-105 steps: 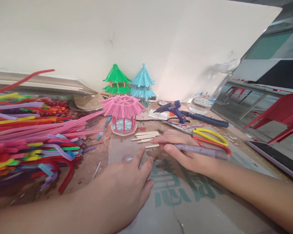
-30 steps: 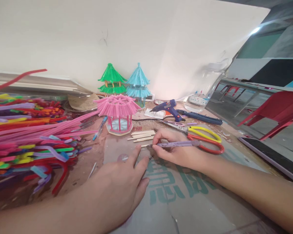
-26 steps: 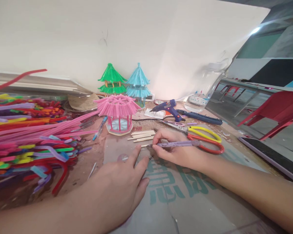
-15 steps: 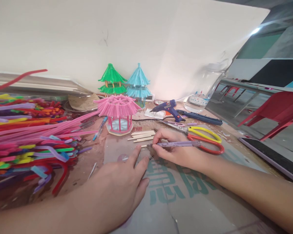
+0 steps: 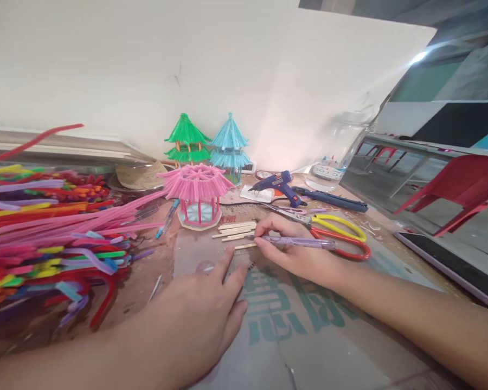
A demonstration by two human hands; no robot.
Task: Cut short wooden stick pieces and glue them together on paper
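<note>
Head view, near to far: the left hand (image 5: 199, 309) lies palm down on a printed plastic sheet (image 5: 329, 346), its fingers loosely spread, the index fingertip at the left end of a single pale stick (image 5: 244, 246); whether they touch cannot be told. The right hand (image 5: 287, 244) pinches a purple pen (image 5: 305, 241) between thumb and index finger, the pen's dark tip pointing left, just beyond that stick. A phone (image 5: 451, 265) lies at the right, and a heap of coloured pipe cleaners (image 5: 81, 244) fills the left side. Just past the pen is a small group of sticks (image 5: 231, 229); scissors (image 5: 339, 235) with yellow and red handles rest beside the right hand. Farther back stand a pink model pavilion (image 5: 199, 187), a glue gun (image 5: 280, 187) lying on its side, a clear jar (image 5: 329, 162), and green (image 5: 187, 132) and blue model towers (image 5: 230, 141) before a pale wall (image 5: 228, 54).
</note>
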